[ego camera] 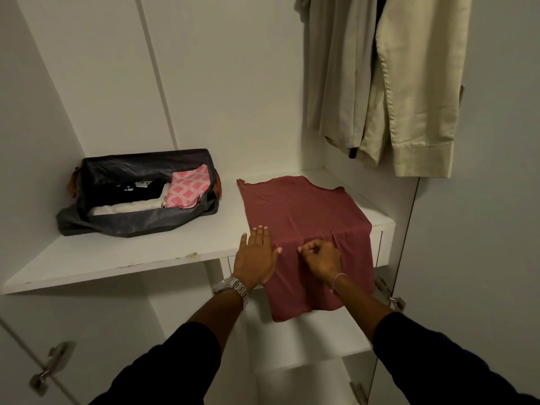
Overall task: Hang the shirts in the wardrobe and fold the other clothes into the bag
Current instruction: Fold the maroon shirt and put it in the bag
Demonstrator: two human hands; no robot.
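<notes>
The shelf point(163, 249) is seen from a single head-worn view, close above, facing forward and down.

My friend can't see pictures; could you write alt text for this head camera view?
Two hands smooth a dusty-red garment on a white wardrobe shelf: left hand flat, right hand pinching it. An open grey bag holds folded clothes; beige shirts hang above.
</notes>
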